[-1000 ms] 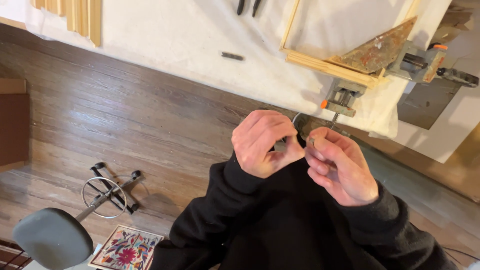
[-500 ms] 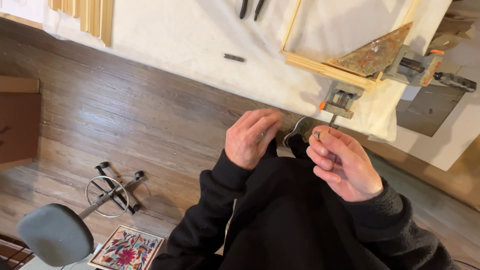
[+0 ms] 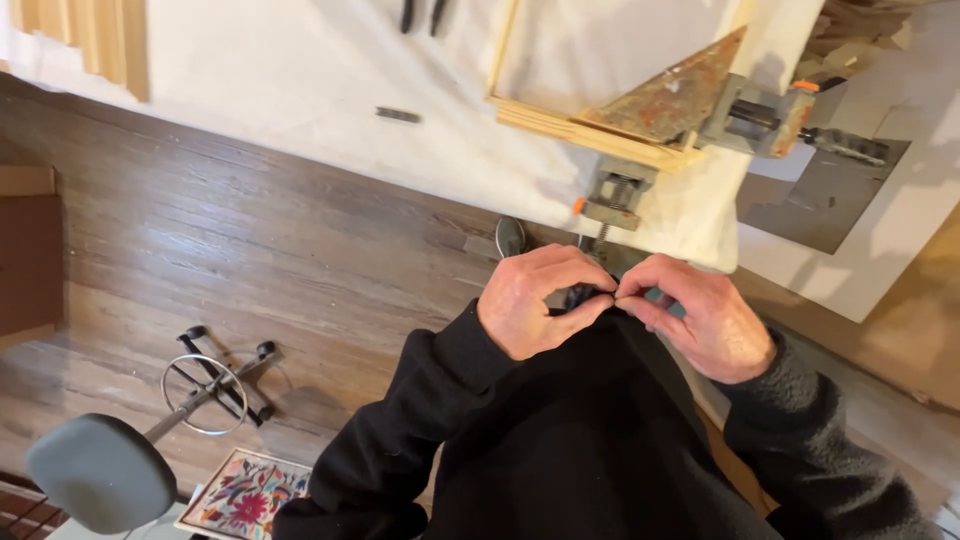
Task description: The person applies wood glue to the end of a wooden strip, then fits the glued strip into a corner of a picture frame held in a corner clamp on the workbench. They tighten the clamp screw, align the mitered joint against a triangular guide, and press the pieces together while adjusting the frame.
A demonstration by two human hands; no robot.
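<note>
My left hand [image 3: 540, 300] and my right hand [image 3: 700, 320] are drawn together in front of my black jumper [image 3: 570, 440]. Their fingertips meet and pinch a small dark part [image 3: 583, 295]; what it is stays hidden by the fingers. The hands sit just below the screw of a grey clamp [image 3: 610, 195] with an orange tab. This clamp grips the edge of the white-covered table [image 3: 300, 80]. Above it lie a wooden frame [image 3: 560, 120] and a rusty triangular plate [image 3: 670, 100].
A second clamp [image 3: 770, 115] holds the frame's corner at the right. Plier handles [image 3: 420, 15], a small dark bit [image 3: 398, 115] and wooden strips [image 3: 95, 35] lie on the table. On the wood floor stand a grey stool [image 3: 100, 470], a patterned mat [image 3: 245, 495] and a brown box [image 3: 25, 250].
Both hands were close at first, came a little apart half a second ago, and now touch again at the fingertips. They have shifted slightly toward the table edge.
</note>
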